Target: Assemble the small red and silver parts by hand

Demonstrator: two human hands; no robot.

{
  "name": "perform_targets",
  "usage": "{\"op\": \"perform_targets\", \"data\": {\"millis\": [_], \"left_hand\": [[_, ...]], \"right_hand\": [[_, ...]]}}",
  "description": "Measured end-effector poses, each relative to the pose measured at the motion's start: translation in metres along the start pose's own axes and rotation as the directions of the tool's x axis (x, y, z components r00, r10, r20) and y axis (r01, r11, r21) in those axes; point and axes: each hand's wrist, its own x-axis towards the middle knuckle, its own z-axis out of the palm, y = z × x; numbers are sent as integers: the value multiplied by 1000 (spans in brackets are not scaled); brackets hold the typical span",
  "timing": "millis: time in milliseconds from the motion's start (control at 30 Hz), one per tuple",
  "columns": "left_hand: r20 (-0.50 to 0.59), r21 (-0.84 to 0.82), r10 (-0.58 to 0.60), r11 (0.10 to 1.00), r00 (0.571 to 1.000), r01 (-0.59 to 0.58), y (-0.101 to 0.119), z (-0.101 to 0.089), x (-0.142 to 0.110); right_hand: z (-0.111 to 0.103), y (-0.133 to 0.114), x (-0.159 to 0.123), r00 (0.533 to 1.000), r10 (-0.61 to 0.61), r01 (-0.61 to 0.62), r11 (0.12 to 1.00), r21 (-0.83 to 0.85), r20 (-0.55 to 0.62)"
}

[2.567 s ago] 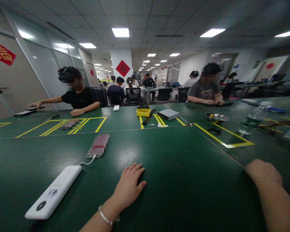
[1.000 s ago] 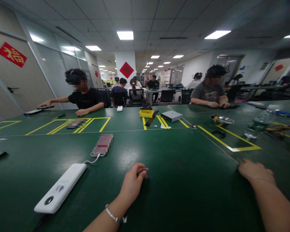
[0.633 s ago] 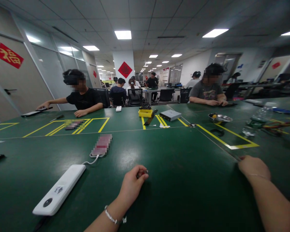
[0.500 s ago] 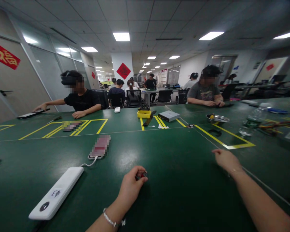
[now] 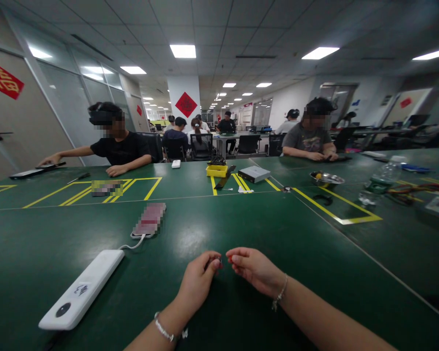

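Note:
In the head view my left hand (image 5: 198, 279) is closed above the green table (image 5: 139, 287). Between its thumb and fingers sits a small red and silvery piece (image 5: 220, 262), mostly hidden and too small to name. My right hand (image 5: 256, 270) is just to the right, its thumb and fingers pinched together. A bit of red (image 5: 230, 259) shows at those fingertips; its kind cannot be made out. A narrow gap separates the two hands.
At left lies a white power bank (image 5: 84, 287), cabled to a phone (image 5: 149, 219). Farther back are a yellow box (image 5: 216, 171), a grey box (image 5: 254, 174), a metal bowl (image 5: 327, 180) and a plastic bottle (image 5: 382, 180). Two people sit across the table.
My right hand has come in from the right side of the table and now faces my left hand. The left hand keeps its small piece, nearly in place.

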Motion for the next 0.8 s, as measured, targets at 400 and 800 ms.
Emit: {"op": "perform_targets", "data": {"millis": [400, 800], "left_hand": [[-53, 182, 119, 977, 991, -108, 4, 0, -2], [-93, 136, 202, 972, 975, -189, 5, -3, -2]], "right_hand": [[-3, 6, 0, 990, -33, 13, 989, 147, 137], [-3, 9, -1, 994, -34, 21, 993, 120, 105]]}}
